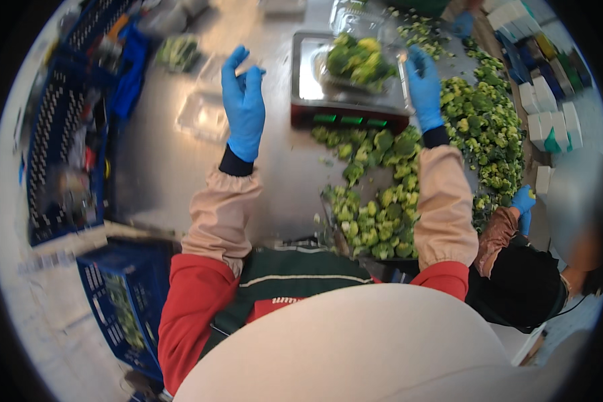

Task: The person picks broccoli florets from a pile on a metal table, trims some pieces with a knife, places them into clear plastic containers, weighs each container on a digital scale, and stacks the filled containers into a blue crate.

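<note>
My left hand (244,105), in a blue glove, hovers over the steel table with its fingers apart and nothing in them. Below and left of it lies a clear plastic clamshell container (201,118). A digital scale (306,75) with green lit displays stands between my hands. On its pan sits a clear plastic container (326,78) heaped with broccoli florets (354,60). My right hand (426,88), also gloved in blue, is beside the scale's right edge, fingers parted and holding nothing visible. Whether it touches the edge is unclear.
Loose broccoli florets (477,120) cover the table's right side; more (377,221) lie near my body. Blue plastic crates (55,151) line the left. A co-worker (517,281) is at right; another gloved hand (462,25) shows at the far side. A plastic-wrapped green bundle (178,53) lies back left.
</note>
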A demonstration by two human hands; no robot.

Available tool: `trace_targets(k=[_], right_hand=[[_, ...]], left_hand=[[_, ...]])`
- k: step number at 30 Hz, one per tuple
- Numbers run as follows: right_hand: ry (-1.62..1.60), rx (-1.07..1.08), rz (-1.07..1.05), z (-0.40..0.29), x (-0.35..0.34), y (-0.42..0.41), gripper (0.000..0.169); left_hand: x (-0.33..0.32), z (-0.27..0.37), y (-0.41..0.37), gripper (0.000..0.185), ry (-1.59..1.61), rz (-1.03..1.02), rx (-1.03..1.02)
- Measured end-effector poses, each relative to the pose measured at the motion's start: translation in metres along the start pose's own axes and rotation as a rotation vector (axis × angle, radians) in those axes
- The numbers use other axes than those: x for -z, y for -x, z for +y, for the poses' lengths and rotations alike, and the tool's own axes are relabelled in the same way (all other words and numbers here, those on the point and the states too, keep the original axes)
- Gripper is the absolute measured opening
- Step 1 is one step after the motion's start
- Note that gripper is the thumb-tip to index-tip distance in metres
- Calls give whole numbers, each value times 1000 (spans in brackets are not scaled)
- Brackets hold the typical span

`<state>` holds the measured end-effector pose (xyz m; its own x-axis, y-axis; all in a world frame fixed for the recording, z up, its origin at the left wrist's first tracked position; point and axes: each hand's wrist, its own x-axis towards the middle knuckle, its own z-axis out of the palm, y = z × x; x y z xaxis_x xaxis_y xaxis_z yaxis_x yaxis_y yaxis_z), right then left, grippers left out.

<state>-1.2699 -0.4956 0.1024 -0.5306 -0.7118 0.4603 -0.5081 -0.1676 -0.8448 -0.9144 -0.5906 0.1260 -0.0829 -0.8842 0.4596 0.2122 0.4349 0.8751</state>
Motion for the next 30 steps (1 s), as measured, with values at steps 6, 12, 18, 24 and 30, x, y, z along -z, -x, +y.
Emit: trace_targets(k=[6,12,18,24,30], right_hand=[[183,98,-85,10,5,-26,42],[573,301,-284,-5,-35,-30,65],[932,340,-453,6,-40,-20,71],[660,443,-135,-74,4,6,51],[699,5,-950,-38,67,183,55]], left_hand=[[70,40,43,37,-6,180,15],[103,54,68,38,-54,293,27],[93,61,75,40,-19,270,55],[95,58,80,42,-103,302,123],[89,22,91,41,-38,337,199]])
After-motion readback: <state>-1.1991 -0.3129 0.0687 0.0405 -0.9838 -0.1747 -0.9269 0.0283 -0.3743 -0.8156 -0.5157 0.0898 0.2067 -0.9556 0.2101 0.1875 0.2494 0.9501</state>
